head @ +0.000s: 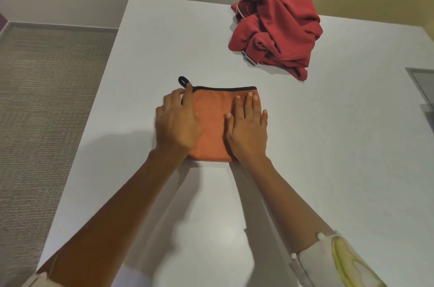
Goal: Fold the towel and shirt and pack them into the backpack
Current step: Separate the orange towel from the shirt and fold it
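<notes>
- Head view: the orange towel (211, 122) lies folded into a small, nearly square pad in the middle of the white tabletop (328, 145). Its black-trimmed edge faces away from the person, and a black loop (184, 81) sticks out at the far left corner.
- Both hands rest on it. The right hand (246, 131) presses flat with straight fingers on the right half. The left hand (177, 122) lies spread over the left edge (blurred, but it seems to grip nothing).
- The red shirt (274, 21) sits as a crumpled heap well beyond the towel, far and to the right, close to the tabletop's far edge, so the right hand is nearer.
- Bare tabletop lies between towel and shirt and in front of the person, which looks like enough room for spreading the shirt.
- The tabletop's left edge runs near the left hand.
- No backpack is in view.
</notes>
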Demonstrator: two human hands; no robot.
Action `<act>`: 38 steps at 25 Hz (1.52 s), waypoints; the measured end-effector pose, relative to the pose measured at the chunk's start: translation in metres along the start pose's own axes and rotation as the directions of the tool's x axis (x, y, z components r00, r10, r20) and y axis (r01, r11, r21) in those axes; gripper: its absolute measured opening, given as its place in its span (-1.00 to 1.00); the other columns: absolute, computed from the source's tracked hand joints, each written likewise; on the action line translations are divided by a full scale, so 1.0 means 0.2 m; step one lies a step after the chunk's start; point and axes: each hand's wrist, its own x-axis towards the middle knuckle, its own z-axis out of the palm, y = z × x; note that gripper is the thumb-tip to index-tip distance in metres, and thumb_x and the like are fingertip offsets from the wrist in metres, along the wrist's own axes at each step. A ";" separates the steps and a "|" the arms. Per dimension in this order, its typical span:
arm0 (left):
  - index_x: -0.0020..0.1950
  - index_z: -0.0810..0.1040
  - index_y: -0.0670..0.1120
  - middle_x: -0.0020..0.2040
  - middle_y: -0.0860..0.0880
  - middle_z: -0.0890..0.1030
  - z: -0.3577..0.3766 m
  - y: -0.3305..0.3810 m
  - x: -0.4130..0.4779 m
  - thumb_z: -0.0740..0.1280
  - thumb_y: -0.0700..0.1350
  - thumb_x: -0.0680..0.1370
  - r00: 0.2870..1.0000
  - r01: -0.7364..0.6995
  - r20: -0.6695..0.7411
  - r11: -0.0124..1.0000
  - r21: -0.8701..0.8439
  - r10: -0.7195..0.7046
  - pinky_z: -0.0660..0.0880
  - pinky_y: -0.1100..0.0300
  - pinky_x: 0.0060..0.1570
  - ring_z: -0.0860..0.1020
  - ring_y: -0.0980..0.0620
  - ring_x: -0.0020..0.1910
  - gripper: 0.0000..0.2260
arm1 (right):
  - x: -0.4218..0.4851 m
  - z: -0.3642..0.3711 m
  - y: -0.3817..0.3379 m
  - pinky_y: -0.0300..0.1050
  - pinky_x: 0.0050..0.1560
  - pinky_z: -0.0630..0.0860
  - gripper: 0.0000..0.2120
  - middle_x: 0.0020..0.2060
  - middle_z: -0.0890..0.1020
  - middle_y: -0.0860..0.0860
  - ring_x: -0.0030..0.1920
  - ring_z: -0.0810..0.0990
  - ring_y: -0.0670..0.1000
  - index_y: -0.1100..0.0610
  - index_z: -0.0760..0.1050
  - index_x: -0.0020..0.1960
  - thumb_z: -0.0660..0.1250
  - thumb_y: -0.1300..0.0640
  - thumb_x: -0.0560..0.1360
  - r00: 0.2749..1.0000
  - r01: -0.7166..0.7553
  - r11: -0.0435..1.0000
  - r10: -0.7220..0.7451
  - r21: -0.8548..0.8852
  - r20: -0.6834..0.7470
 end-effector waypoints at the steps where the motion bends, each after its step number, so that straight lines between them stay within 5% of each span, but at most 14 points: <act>1: 0.51 0.27 -0.15 0.41 -0.15 0.41 0.04 0.02 0.00 0.27 -0.20 0.54 0.994 -0.105 -0.028 0.994 -0.008 0.105 0.37 -0.07 0.29 0.38 -0.16 0.38 -0.47 | 0.02 0.00 -0.01 0.15 0.52 -0.11 -0.47 0.57 0.06 0.15 0.58 -0.08 0.11 0.13 0.08 0.58 -0.04 -0.04 0.66 1.000 0.002 1.000 -0.002 -0.007 -0.004; 3: 0.49 0.32 -0.19 0.45 -0.16 0.39 0.16 0.04 0.02 0.19 -0.11 0.56 0.968 -0.248 0.031 0.968 0.028 0.248 0.31 -0.07 0.39 0.31 -0.15 0.46 -0.52 | 0.05 0.00 -0.01 0.11 0.53 -0.14 -0.46 0.57 0.03 0.15 0.58 -0.10 0.10 0.17 0.04 0.58 -0.05 -0.03 0.66 1.000 0.004 1.000 -0.004 -0.029 0.013; 6: 0.53 0.25 -0.16 0.53 -0.13 0.27 0.28 0.00 0.03 -0.08 0.11 0.60 0.944 -0.310 0.172 0.937 0.162 0.282 0.15 -0.08 0.49 0.18 -0.13 0.54 -0.41 | 0.07 0.04 0.02 0.09 0.53 -0.15 -0.43 0.58 -0.01 0.13 0.58 -0.12 0.09 0.17 0.00 0.59 -0.07 -0.07 0.66 1.000 0.006 0.999 -0.005 -0.049 0.018; 25: 0.55 0.24 -0.13 0.55 -0.14 0.23 0.40 0.01 -0.07 0.07 0.16 0.63 0.924 -0.379 0.021 0.905 0.191 0.382 0.09 -0.11 0.51 0.12 -0.14 0.56 -0.43 | -0.01 0.04 0.16 0.12 0.53 -0.11 -0.41 0.59 0.00 0.04 0.58 -0.11 0.03 0.08 0.01 0.59 -0.08 -0.16 0.64 0.999 -0.033 0.999 0.032 0.024 0.013; 28: 0.55 0.25 -0.12 0.55 -0.13 0.24 0.41 0.06 -0.10 0.06 0.17 0.62 0.932 -0.358 0.018 0.913 0.195 0.361 0.09 -0.11 0.51 0.14 -0.15 0.55 -0.42 | -0.03 -0.01 0.21 0.09 0.55 -0.05 -0.47 0.58 0.04 0.03 0.58 -0.04 0.00 0.08 0.07 0.58 -0.04 -0.08 0.66 1.000 -0.028 0.975 0.029 0.222 0.002; 32: 0.57 0.20 -0.10 0.56 -0.11 0.19 0.40 0.07 -0.09 -0.03 0.23 0.60 0.940 -0.342 0.076 0.921 0.187 0.334 0.04 -0.12 0.51 0.11 -0.14 0.56 -0.37 | -0.10 -0.14 0.30 -0.10 0.52 0.08 -0.57 0.54 0.20 -0.02 0.55 0.13 -0.03 0.06 0.22 0.53 0.02 0.10 0.68 0.980 -0.156 0.781 0.197 0.604 -0.002; 34: 0.57 0.20 -0.11 0.57 -0.12 0.19 0.38 0.06 -0.10 -0.02 0.24 0.59 0.929 -0.369 0.089 0.916 0.156 0.359 0.03 -0.13 0.52 0.11 -0.12 0.56 -0.36 | -0.15 -0.18 0.38 -0.13 0.50 0.12 -0.56 0.52 0.25 -0.04 0.53 0.16 -0.05 0.03 0.29 0.51 0.03 0.20 0.65 0.992 -0.098 0.819 0.124 0.565 -0.007; 38: 0.48 0.36 -0.19 0.51 -0.15 0.31 0.31 0.05 -0.16 0.16 0.13 0.60 0.844 -0.535 -0.013 0.843 0.056 0.537 0.16 -0.10 0.49 0.24 -0.09 0.52 -0.44 | -0.26 -0.23 0.57 -0.08 0.51 0.14 -0.44 0.51 0.28 -0.01 0.53 0.18 -0.04 0.02 0.35 0.48 0.00 0.16 0.50 0.938 0.315 0.899 -0.345 0.306 0.047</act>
